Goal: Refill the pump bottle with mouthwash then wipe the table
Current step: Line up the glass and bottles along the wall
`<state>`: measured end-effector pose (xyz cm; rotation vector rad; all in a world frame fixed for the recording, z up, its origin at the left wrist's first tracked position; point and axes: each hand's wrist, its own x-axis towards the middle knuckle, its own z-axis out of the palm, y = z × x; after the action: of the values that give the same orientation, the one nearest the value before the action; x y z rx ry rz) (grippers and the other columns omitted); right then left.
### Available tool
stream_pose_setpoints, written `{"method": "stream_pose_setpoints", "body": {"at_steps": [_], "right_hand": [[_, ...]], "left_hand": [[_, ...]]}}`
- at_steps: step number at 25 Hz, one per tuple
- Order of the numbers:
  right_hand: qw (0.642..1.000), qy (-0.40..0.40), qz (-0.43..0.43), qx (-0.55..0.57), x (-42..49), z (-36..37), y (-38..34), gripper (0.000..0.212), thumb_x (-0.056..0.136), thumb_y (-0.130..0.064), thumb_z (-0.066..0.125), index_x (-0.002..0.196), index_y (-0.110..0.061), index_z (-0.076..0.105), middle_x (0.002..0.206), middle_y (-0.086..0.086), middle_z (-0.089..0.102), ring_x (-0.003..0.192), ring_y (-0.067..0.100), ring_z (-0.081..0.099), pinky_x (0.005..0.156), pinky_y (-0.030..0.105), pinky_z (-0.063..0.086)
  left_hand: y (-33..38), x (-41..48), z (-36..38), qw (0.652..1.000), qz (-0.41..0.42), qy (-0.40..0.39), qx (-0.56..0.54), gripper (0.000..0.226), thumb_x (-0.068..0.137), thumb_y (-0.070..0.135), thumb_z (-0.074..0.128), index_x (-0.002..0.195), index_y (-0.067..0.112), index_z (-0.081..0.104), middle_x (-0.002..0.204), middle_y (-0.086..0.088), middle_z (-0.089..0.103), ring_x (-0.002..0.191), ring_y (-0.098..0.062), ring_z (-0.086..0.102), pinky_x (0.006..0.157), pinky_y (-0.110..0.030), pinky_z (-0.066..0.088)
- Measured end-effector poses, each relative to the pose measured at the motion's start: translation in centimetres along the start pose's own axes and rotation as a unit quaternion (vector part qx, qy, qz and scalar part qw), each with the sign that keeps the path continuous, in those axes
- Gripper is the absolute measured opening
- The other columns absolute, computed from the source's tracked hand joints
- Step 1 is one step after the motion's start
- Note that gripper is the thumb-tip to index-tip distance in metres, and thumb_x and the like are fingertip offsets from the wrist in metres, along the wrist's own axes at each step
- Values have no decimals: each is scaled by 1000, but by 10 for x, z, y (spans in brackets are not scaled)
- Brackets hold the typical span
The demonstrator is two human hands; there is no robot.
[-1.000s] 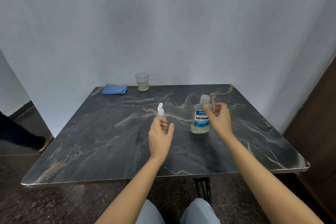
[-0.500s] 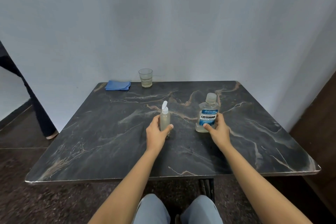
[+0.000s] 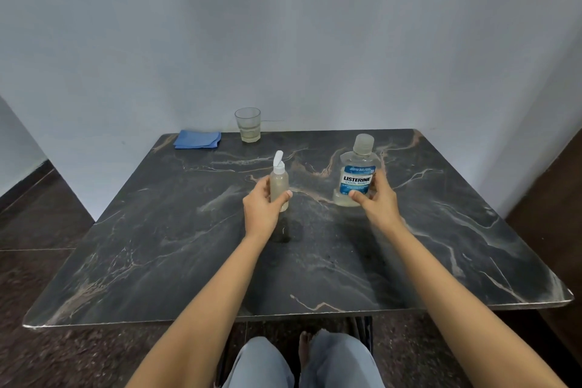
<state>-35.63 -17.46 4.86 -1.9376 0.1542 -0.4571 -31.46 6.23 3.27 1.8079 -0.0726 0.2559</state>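
Left hand (image 3: 263, 208) grips the pump bottle (image 3: 279, 187); right hand (image 3: 378, 201), at three o'clock, clasps the mouthwash (image 3: 357, 175). Both capped: unscrewing likely comes next.

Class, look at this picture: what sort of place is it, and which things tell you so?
Probably a plain room at home: a dark marble-look table pushed against a bare white wall, holding a drinking glass and a mouthwash bottle.
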Motion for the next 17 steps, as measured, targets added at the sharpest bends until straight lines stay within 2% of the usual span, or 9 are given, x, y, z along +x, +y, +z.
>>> {"method": "stream_pose_setpoints", "body": {"at_steps": [3, 10, 17], "right_hand": [[1000, -6, 12, -10, 0, 2, 8, 47, 83, -4, 69, 123, -13, 47, 118, -4, 59, 110, 12, 56, 94, 24, 42], [999, -20, 29, -8, -8, -1, 21, 47, 83, -3, 69, 123, -15, 47, 119, -4, 59, 112, 12, 55, 98, 27, 43], [999, -26, 43, -12, -10, 0, 22, 51, 85, -6, 69, 128, -18, 44, 132, 1, 57, 117, 11, 51, 100, 30, 41]], "left_hand": [[0, 5, 4, 1000, -2, -2, 5, 48, 78, 25, 78, 121, 16, 60, 105, 4, 68, 94, -7, 65, 78, -15, 49], [-5, 1, 7, 1000, 1, -11, 8, 34, 79, 24, 77, 109, 24, 62, 98, 6, 68, 89, -5, 65, 72, -12, 47], [-16, 0, 7, 1000, -4, -10, 8, 45, 77, 24, 78, 119, 17, 61, 107, 1, 69, 97, -11, 66, 86, -26, 54]]}}
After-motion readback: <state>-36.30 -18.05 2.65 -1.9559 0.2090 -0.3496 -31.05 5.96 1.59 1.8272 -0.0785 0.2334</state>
